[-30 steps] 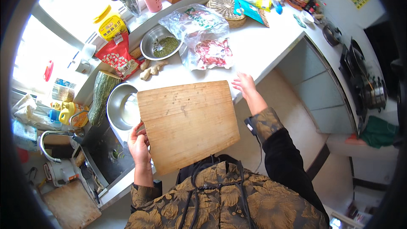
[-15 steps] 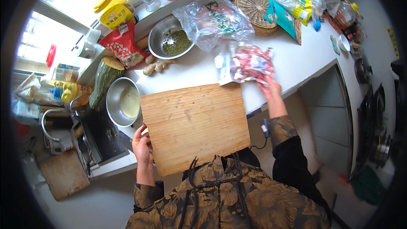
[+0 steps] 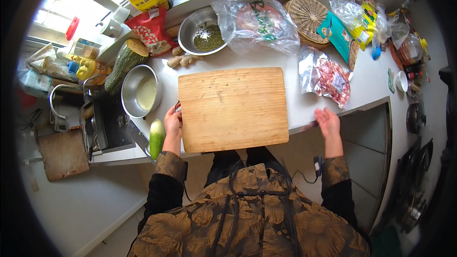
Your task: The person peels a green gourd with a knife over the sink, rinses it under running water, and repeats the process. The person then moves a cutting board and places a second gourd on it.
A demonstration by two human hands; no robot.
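A wooden cutting board (image 3: pixel 233 112) lies in front of me, its near edge jutting past the counter's edge. My left hand (image 3: pixel 172 123) is closed at the board's left edge, where a small dark-red piece shows by the fingers; part of the grip is hidden. To the left of that hand is a green, pale-topped cucumber (image 3: pixel 156 140). On the right, my right hand (image 3: pixel 328 123) is open with nothing in it, at the counter's front edge. Just beyond its fingers rests a clear and silver bag of red meat (image 3: pixel 331 78).
Left of the board stand a steel bowl with pale liquid (image 3: pixel 148 94), a large green gourd (image 3: pixel 127 64) and the sink (image 3: pixel 112 126). Behind are ginger (image 3: pixel 183 60), a steel bowl of green beans (image 3: pixel 186 31), a plastic bag (image 3: pixel 257 24), a wicker basket (image 3: pixel 304 16) and a teal packet (image 3: pixel 335 35).
My right hand has let go of the meat bag, which now lies farther right on the counter. The board has shifted away from my body and sits straighter. The cucumber has come into sight.
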